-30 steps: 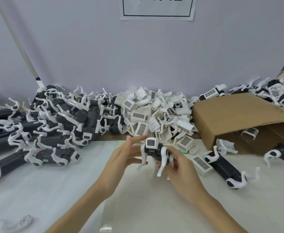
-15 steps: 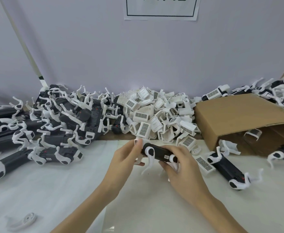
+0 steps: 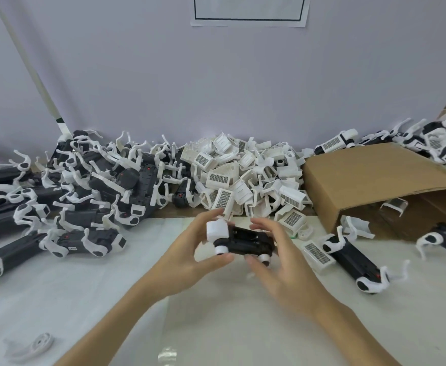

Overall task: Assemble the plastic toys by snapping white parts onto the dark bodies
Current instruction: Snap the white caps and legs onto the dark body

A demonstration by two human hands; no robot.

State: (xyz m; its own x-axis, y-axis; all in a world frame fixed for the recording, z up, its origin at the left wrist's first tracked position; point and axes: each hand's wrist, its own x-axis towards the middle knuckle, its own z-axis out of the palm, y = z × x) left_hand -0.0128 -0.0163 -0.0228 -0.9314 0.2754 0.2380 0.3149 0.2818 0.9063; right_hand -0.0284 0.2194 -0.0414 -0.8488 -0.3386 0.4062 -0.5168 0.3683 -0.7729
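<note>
My left hand (image 3: pixel 190 256) and right hand (image 3: pixel 274 262) both grip a dark toy body (image 3: pixel 245 240) at center, white cap on its 9 o'clock end, with many finished toys (image 3: pixel 66 207) heaped at 9 o'clock and a big pile of white parts (image 3: pixel 245 180) waiting at 12 o'clock.

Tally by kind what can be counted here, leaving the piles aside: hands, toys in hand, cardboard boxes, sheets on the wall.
Hands: 2, left hand and right hand
Dark toy held in both hands: 1
Cardboard box: 1
Paper sheet on wall: 1
Total: 5
</note>
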